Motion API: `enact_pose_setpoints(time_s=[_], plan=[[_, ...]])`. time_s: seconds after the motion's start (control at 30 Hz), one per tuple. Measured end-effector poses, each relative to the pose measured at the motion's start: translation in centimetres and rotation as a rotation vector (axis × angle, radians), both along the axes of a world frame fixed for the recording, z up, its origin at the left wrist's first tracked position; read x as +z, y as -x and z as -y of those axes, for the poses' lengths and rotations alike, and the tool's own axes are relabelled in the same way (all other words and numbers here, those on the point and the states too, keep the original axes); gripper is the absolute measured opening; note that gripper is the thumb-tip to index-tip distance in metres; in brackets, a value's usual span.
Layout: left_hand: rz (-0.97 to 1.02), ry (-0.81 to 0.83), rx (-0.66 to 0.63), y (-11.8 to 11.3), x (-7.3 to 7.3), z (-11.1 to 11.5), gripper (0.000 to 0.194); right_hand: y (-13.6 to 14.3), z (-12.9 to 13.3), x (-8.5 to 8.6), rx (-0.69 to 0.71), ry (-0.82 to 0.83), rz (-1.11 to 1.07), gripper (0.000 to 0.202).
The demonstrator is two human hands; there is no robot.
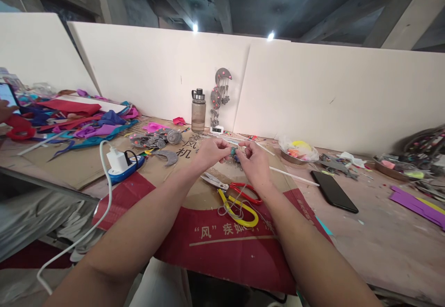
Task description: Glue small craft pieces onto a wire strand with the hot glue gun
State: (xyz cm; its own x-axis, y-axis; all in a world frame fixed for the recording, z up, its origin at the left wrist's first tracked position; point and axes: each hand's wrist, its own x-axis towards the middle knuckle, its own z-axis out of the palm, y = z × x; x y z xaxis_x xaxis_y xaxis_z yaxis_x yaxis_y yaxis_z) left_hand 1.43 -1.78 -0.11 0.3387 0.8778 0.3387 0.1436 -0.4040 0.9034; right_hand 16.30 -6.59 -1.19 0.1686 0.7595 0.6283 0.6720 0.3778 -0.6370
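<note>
My left hand and my right hand meet over the cardboard sheet. Both are closed, with fingertips pinching a small teal piece between them; its exact kind is too small to make out. Just below my hands lie scissors with one red and one yellow handle, blades pointing left. Loose grey string is looped over the handles. Behind my fingers, small items on the cardboard are partly hidden. A grey felt crescent rests left of my left hand.
A water bottle stands at the back near a hanging felt ornament. Left are a power strip with a white cable and piled coloured fabric. Right lie a black phone and a bowl. Another person's hand shows far left.
</note>
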Motion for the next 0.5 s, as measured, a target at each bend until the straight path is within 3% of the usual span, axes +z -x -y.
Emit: enact_pose_setpoints(time_s=[0.17, 0.37, 0.43, 0.5], plan=[[0.093, 0.099, -0.048, -0.1, 0.1, 0.2, 0.006, 0.0, -0.1, 0.0, 0.051, 0.065, -0.082, 0.020], [0.274, 0.412, -0.332, 0.6, 0.4, -0.3, 0.019, -0.7, -0.8, -0.1, 0.163, 0.195, -0.389, 0.020], [0.283, 0.475, -0.292, 1.0, 0.2, -1.0, 0.025, -0.8, -1.0, -0.2, 0.189, 0.226, -0.474, 0.020], [0.295, 0.452, -0.151, 1.4, -0.2, -1.9, 0.025, -0.8, -1.0, -0.1, 0.212, 0.268, -0.512, 0.021]])
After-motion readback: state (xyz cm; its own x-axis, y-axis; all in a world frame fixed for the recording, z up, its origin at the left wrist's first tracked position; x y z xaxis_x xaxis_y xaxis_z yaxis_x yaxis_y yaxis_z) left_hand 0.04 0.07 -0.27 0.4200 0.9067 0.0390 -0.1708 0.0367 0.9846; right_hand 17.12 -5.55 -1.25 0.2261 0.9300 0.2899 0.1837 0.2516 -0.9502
